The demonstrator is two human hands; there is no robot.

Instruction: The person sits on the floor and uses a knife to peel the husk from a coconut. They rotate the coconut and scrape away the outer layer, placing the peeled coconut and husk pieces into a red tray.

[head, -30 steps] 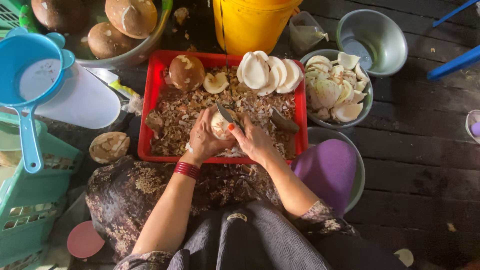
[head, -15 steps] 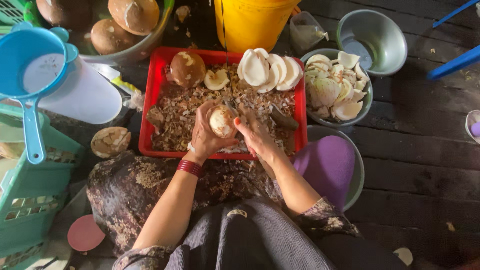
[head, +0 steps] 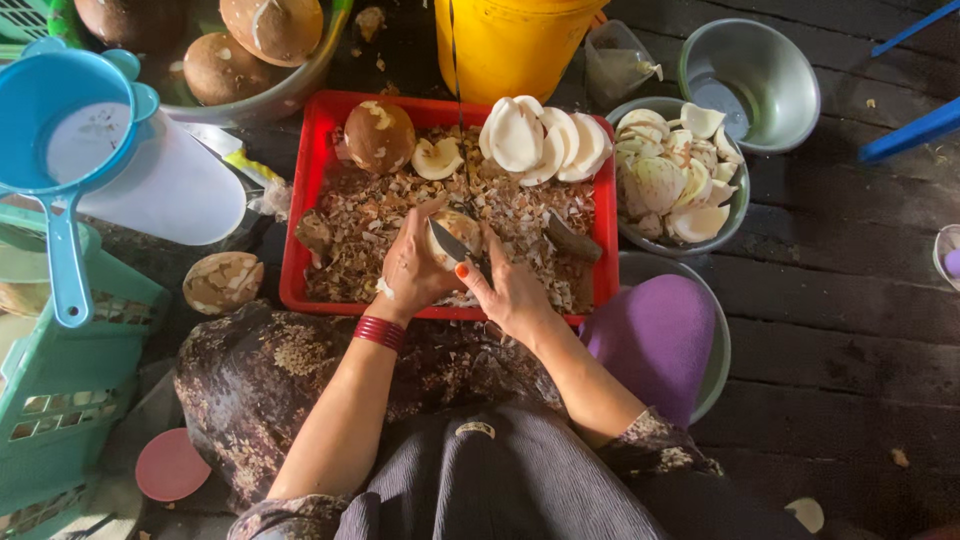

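Observation:
My left hand [head: 412, 268] grips a pale, partly peeled coconut piece [head: 459, 229] above the red tray [head: 305, 210]. My right hand [head: 513, 290] holds a knife [head: 447, 241] with its blade laid across that piece. The tray is full of brown shavings [head: 370, 225]. A brown-skinned coconut [head: 379, 135], a small cut piece [head: 437, 158] and several white peeled shells [head: 540, 140] lie along the tray's far side. A red bangle [head: 380, 332] sits on my left wrist.
A metal bowl of white coconut pieces [head: 670, 175] stands right of the tray, an empty metal bowl [head: 750, 85] behind it. A yellow bucket [head: 510, 45], a basin of brown coconuts [head: 250, 50], a blue strainer [head: 65, 140], a green basket [head: 60, 390] and a purple-lined bowl [head: 660, 340] surround me.
My left hand has turned the coconut piece, and the knife blade has come back across its top. The tray and bowls have stayed in place.

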